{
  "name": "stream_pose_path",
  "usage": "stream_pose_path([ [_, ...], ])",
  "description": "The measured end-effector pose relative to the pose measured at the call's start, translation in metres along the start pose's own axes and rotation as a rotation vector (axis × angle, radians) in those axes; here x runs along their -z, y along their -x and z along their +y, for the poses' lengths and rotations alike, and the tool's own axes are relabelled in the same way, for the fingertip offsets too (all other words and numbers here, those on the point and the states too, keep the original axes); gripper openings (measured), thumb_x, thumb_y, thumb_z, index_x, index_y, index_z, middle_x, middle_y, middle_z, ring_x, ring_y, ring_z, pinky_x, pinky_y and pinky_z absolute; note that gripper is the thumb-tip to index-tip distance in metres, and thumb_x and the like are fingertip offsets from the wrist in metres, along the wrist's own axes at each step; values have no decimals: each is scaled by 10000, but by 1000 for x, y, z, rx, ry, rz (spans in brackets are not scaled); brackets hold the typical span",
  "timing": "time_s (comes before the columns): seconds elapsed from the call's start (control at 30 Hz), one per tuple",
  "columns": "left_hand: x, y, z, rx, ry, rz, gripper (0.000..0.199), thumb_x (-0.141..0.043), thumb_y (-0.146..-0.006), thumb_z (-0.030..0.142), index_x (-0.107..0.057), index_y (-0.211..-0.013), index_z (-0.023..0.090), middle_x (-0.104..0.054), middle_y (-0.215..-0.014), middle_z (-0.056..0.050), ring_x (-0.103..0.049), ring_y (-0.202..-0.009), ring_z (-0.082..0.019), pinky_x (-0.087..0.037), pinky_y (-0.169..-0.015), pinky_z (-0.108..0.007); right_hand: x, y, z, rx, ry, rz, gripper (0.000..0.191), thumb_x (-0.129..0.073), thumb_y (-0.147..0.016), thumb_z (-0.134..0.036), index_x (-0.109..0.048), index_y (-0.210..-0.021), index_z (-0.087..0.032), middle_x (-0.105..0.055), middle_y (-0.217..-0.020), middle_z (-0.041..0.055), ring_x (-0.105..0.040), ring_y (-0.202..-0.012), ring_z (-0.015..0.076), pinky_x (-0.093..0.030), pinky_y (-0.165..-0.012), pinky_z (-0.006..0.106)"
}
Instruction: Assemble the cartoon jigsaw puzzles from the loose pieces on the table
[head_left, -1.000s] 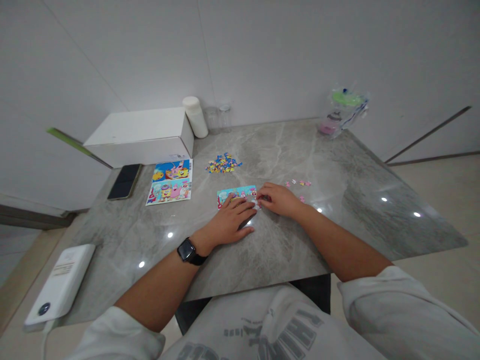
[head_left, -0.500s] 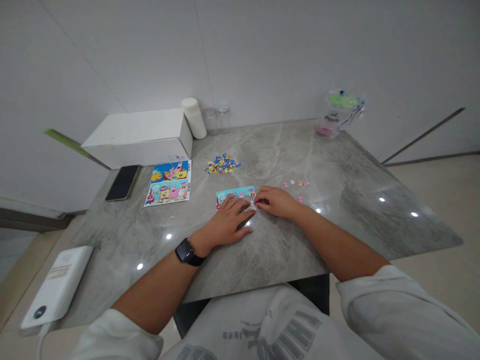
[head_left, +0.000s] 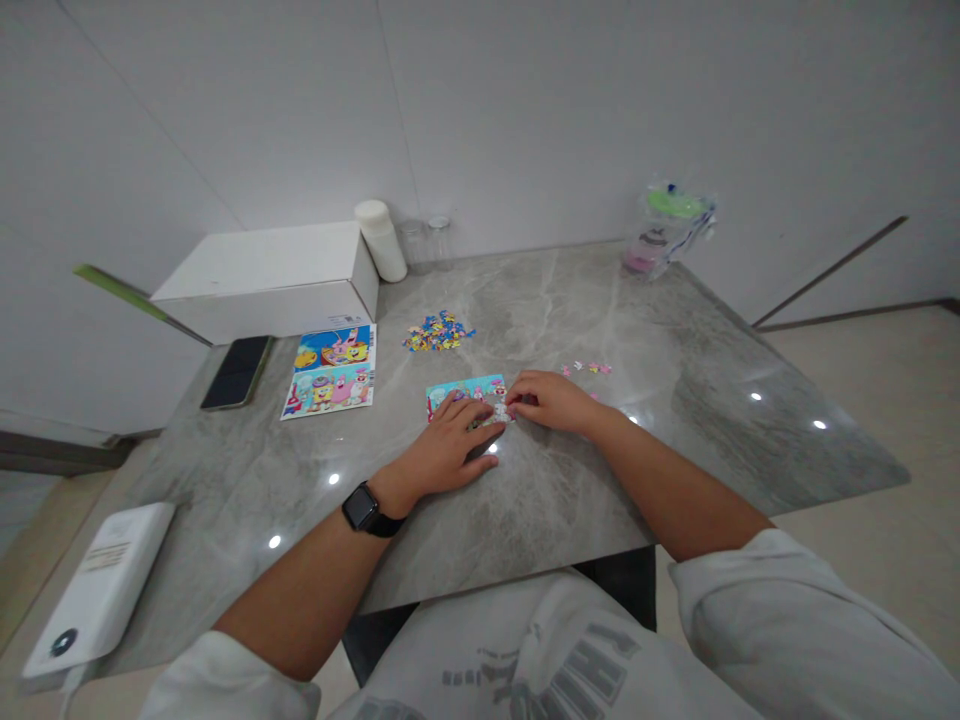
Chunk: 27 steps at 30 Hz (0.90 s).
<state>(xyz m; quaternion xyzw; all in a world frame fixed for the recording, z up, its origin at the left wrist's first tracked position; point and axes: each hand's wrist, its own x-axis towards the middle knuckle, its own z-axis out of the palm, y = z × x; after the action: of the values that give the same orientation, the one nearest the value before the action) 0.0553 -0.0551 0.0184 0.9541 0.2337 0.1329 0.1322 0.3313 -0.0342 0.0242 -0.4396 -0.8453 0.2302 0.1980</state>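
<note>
Jigsaw puzzle on a grey table
The left hand rests splayed over it; the right hand curls at the puzzle's right end, grip impossible to tell.

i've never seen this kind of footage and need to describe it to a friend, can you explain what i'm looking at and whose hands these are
There is no robot here: a person works with two bare hands. The view comes from a camera worn on their head, looking forward and down.

The left hand, with a watch on its wrist, lies palm down over part of a small picture puzzle. The right hand has its fingertips at the puzzle's right side; whether they pinch a piece is too small to tell.

On the grey table also lie a heap of loose pieces, a few separate pieces, a printed cartoon sheet and a phone. A white box stands behind.
</note>
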Motion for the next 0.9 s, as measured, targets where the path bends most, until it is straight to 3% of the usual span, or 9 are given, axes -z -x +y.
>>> stream_pose_path([
  [0.1, 1, 0, 0, 8, 7, 17, 492, -618, -1004, 498, -637, -1443, 278, -572, -1487, -139, -475, -1422, -337, -236, -1286, -633, 23, 4, 12, -137, 87, 134, 143, -673, -921, -199, -809, -960, -223, -738, -938, 54, -633, -800, 175, -474, -811, 309],
  [0.2, 3, 1, -1, 40, -3, 37, 446, -624, -1004, 477, -664, -1397, 270, -580, -1482, -137, -493, -1408, -331, -262, -1278, -624, 49, 15, 32, -360, 255, 290, 171, -641, -944, -228, -800, -1002, -205, -741, -993, 79, -639, -830, 190, -474, -829, 322],
  [0.27, 4, 1, -2, 92, -10, 57, 387, -617, -1012, 445, -683, -1353, 276, -592, -1469, -125, -501, -1405, -323, -260, -1279, -626, 60, 24, 47, -499, 353, 305, 193, -638, -944, -238, -794, -1051, -202, -747, -1044, 93, -656, -913, 212, -477, -861, 328],
  [0.4, 4, 2, -5, 184, -17, 103, 285, -595, -1022, 378, -712, -1259, 270, -624, -1415, -105, -531, -1381, -298, -226, -1292, -637, 65, 36, 70, -668, 456, 214, 228, -662, -929, -235, -798, -1110, -206, -756, -1117, 121, -672, -1015, 252, -485, -878, 340],
  [0.6, 2, 4, -9, 191, -30, 123, 275, -579, -1032, 368, -709, -1251, 263, -629, -1407, -106, -542, -1367, -285, -236, -1290, -617, 59, 36, 80, -680, 466, 70, 214, -692, -901, -220, -810, -1078, -201, -753, -1105, 125, -686, -983, 243, -483, -828, 321],
  [0.8, 1, 4, -11, 193, -28, 126, 279, -561, -1043, 377, -701, -1259, 269, -624, -1408, -104, -541, -1362, -279, -254, -1280, -602, 58, 35, 86, -668, 426, 36, 148, -729, -869, -247, -796, -989, -193, -755, -1016, 103, -678, -892, 217, -471, -761, 307],
  [0.9, 0, 4, -12, 191, -28, 129, 275, -559, -1043, 372, -702, -1255, 271, -622, -1408, -105, -539, -1359, -280, -258, -1274, -601, 57, 35, 90, -635, 422, 28, 197, -733, -866, -261, -793, -1042, -195, -758, -1022, 102, -677, -906, 218, -473, -766, 303],
])
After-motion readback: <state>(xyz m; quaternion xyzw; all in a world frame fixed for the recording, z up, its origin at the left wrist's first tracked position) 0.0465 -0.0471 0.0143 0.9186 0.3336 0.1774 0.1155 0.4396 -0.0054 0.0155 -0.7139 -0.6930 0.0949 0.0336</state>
